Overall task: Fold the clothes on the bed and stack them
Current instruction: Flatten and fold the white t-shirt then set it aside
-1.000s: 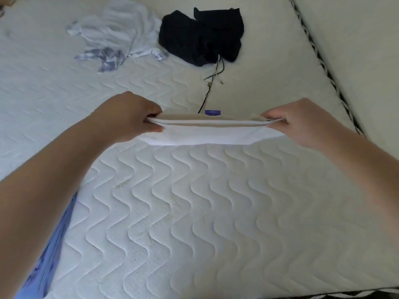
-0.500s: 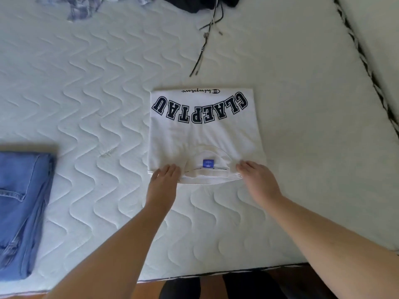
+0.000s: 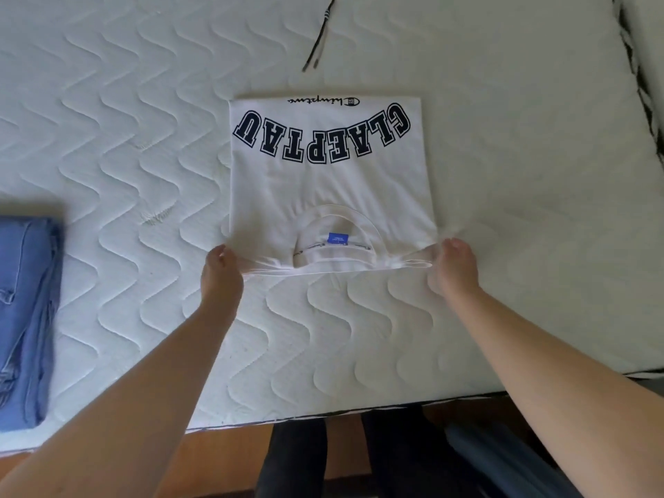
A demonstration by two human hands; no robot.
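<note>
A folded white T-shirt point(image 3: 330, 188) with dark block letters and a blue neck label lies flat on the quilted mattress point(image 3: 143, 113), its collar toward me. My left hand point(image 3: 220, 271) pinches the shirt's near left corner. My right hand point(image 3: 453, 268) pinches the near right corner, and the near edge is pulled taut between them. Folded blue jeans point(image 3: 27, 318) lie at the left edge of the mattress.
A dark drawstring point(image 3: 318, 41) trails in from the top of the view. The mattress's near edge point(image 3: 323, 415) runs just in front of my legs, with wooden floor below. The mattress's right edge has black-and-white piping point(image 3: 636, 77).
The shirt went from being held up by both hands to lying flat on the mattress. My fingers rested on its near edge, and now both hands pinch the near corners and pull outward.
</note>
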